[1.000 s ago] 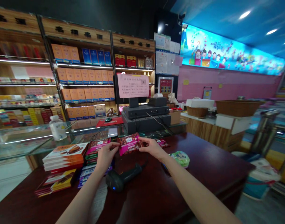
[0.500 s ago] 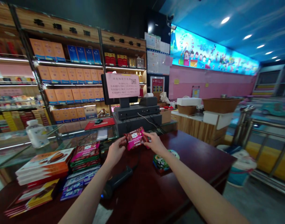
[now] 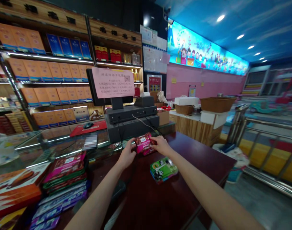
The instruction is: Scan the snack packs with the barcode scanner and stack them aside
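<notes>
A pink and brown snack packet is held between my two hands above the dark red table. My left hand is closed on its left end, while my right hand grips the right end. Just below my right hand lies a small stack of green packets with a panda picture. A black handheld scanner rests on the table, partly behind my left forearm.
At the left are pink-and-brown packets, purple packets and orange-white boxes. A cash register with a pink sign stands behind. Metal railings are at the right.
The view has turned right and moved closer to the table. Both hands have moved slightly right with the pink packet, which sits closer to the green stack.
</notes>
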A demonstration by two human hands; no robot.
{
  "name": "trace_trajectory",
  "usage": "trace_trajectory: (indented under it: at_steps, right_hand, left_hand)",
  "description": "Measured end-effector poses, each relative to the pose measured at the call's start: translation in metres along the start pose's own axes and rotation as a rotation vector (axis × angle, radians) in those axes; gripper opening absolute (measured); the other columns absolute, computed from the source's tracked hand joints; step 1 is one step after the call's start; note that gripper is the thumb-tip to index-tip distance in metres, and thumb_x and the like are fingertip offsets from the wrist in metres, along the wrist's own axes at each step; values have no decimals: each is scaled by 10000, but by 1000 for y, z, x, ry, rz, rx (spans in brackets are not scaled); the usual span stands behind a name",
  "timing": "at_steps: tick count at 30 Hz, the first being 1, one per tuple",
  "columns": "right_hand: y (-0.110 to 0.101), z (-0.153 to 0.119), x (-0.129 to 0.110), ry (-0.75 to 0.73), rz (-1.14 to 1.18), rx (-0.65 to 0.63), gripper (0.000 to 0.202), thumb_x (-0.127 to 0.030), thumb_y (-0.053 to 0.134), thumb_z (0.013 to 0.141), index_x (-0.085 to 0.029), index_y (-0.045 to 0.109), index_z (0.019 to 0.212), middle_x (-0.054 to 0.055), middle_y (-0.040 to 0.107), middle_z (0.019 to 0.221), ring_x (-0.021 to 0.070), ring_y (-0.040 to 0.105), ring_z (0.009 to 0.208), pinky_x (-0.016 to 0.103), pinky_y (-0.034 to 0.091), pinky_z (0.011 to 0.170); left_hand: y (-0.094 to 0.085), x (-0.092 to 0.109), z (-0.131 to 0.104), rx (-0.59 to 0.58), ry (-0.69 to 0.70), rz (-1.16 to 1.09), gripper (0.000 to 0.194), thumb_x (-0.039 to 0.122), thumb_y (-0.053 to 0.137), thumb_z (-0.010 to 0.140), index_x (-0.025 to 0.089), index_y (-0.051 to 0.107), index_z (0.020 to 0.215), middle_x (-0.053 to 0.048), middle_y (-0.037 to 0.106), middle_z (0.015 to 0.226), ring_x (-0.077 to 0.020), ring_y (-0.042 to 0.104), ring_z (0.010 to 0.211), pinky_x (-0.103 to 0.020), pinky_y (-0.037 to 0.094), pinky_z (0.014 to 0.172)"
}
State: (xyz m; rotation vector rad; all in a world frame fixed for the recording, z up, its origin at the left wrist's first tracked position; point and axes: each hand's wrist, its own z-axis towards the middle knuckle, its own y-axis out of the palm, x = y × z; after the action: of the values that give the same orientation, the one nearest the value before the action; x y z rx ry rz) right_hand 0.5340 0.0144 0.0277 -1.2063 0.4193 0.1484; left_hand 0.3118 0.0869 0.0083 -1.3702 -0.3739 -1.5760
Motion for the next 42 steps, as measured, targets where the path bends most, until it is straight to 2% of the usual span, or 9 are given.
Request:
trace_trajectory:
  at_steps: [7,13,17,26,34,42]
  right_hand:
    - [10,24,28,25,-57,-114,590,-95,538,846,-278,590,1404,104,664,1306,291,537,1273,379,429,979]
    - [17,37,40,54,-78,-189,560,-111,492,874,-289,602,1393,84,665,1343,306,559,1273,407,448,986]
    - [23,41,43,68,-82,-230,540,-135,504,882,-300,610,1385,74,668,1345,307,569,1271,408,453,995]
    - [28,47,49,69,-80,-283,521,-134,484,904,-290,609,1385,79,654,1370,297,556,1301,406,452,1011]
    - [35,48,57,86,-71,-314,585,-89,490,861,-272,582,1409,83,617,1419,295,522,1343,445,421,1067]
    - [44,47,68,89,5,-303,619,-96,503,840,-279,561,1429,104,644,1379,299,581,1273,448,446,1041]
  left_hand:
    - [25,-26,29,-23,-65,-19,783,-8,559,674,190,406,1416,-103,707,1222,-217,652,1179,-393,464,1060]
    - [36,-44,42,-28,-129,-14,762,32,650,685,187,424,1396,-124,687,1237,-240,639,1196,-398,472,1041]
    - [38,-52,46,-39,-165,5,773,25,630,688,181,402,1410,-132,685,1226,-238,633,1208,-390,479,1031]
    - [39,-55,46,-52,-232,64,823,-11,563,686,166,340,1458,-161,677,1252,-234,662,1158,-397,474,1026]
    - [42,-56,46,-55,-251,108,839,-2,582,687,164,327,1469,-169,674,1271,-236,650,1187,-380,463,1032]
    - [41,-55,45,-68,-259,151,835,-4,554,697,148,303,1479,-191,665,1293,-235,664,1170,-384,462,1030]
